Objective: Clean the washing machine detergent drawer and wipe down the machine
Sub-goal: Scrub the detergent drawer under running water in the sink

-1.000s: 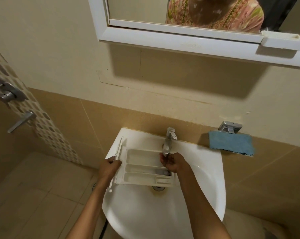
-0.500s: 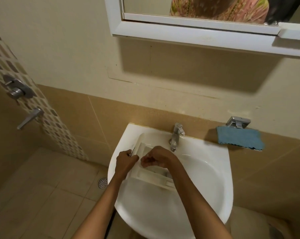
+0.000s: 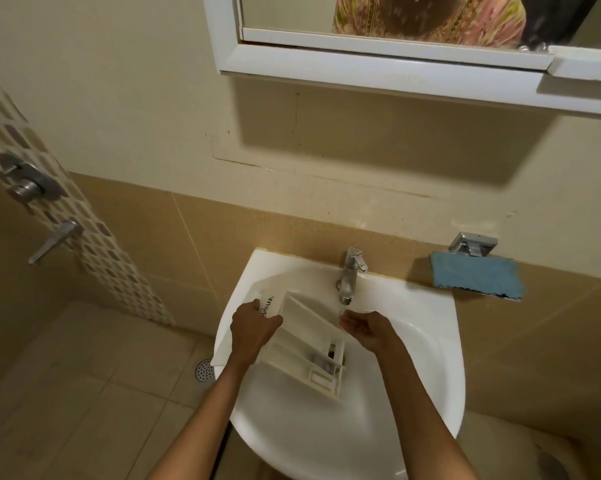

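The white detergent drawer (image 3: 306, 344) lies tilted in the white basin (image 3: 413, 368), its front panel with dark lettering at the left rim. My left hand (image 3: 254, 329) grips the drawer at that front panel. My right hand (image 3: 368, 327) is cupped, palm up, just under the spout of the chrome tap (image 3: 349, 275), beside the drawer's right edge and holding nothing. Water seems to run from the tap onto the fingers.
A blue cloth (image 3: 477, 275) hangs on a chrome holder on the wall right of the basin. A white-framed mirror (image 3: 389, 60) juts out above. Shower valve and lever (image 3: 55, 237) are on the left wall; a floor drain (image 3: 204, 370) lies below.
The right hand has left the drawer's inside and now sits cupped under the tap. The drawer has been turned and tilted, its lettered front panel now showing at the left.
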